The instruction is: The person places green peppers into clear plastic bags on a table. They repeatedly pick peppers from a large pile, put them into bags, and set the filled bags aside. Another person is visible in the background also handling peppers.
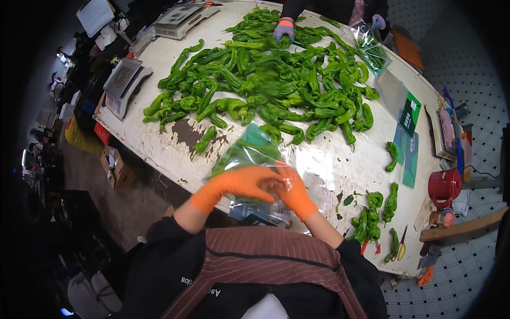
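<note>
One pale, scuffed bench [366, 154] filled the middle of the frame, sloping toward the lower right. A broad heap of green peppers [265, 80] covered its upper half, with a co-worker's hand [284, 29] touching the heap at the top of the frame. A scale [125, 85] stood at upper left.

The clear bag [244, 158], with peppers inside, lay just below the frame's centre, its long axis running roughly up and down the frame. It extended upward from the grips toward the heap. The left hand [239, 183], in an orange glove, was nearer, lying across the bag's packed part; the right hand [293, 192] came in at its right side. Both grips had bent fingers, tips close together; whether either had closed on the film I could not tell.

Toward the right edge was a red mug [445, 186]; at lower right lay yellow-handled scissors [402, 251].
</note>
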A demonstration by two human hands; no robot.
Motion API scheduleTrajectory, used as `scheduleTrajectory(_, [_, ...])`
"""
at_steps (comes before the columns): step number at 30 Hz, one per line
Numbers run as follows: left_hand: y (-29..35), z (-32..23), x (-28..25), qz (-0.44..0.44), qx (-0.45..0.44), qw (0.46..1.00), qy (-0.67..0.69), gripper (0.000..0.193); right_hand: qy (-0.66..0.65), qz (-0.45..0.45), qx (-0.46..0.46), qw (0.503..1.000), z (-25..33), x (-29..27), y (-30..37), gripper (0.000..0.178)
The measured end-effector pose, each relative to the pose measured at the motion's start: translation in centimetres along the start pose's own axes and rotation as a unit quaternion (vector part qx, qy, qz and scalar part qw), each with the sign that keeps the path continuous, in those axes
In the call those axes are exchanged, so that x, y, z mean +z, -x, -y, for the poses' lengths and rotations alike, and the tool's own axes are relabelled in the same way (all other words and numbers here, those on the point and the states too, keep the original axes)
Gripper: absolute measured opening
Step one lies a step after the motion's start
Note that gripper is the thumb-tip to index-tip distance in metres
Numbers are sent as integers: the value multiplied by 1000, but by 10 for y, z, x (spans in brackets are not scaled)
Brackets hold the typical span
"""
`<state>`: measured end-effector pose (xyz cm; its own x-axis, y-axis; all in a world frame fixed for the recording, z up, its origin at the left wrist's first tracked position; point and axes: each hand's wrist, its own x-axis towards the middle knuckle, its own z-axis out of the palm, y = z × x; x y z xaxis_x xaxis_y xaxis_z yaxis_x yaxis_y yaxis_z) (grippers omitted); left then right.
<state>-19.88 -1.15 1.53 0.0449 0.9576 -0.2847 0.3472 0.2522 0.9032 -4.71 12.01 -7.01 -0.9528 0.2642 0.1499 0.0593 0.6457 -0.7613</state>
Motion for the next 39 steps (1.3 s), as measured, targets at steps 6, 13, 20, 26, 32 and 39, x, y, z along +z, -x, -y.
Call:
scheduleTrajectory(6, [-66,102,-95,-469,-73,856,-204,42,-2,-45,74,996,-12,-15,54,39])
scheduleTrajectory(13, [-119,147,-138,-393,-159,802,-420,50,-17,-79,150,985,-20,-49,59,19])
scheduleTrajectory(20, [-31,107,-168,-487,-156,859,-8,43,-54,-191,144,969,-30,-77,48,17])
scheduleTrajectory(26, [9,84,-105,-242,87,707,659,42,-183,-162,119,962,7,-73,11,29])
scheduleTrajectory(32, [-15,9,-4,-257,109,776,565,45,-274,-145,14,951,63,-65,-17,62])
scheduleTrajectory(39, [-30,-46,67,-384,173,907,2,23,-523,-170,135,824,59,-87,17,51])
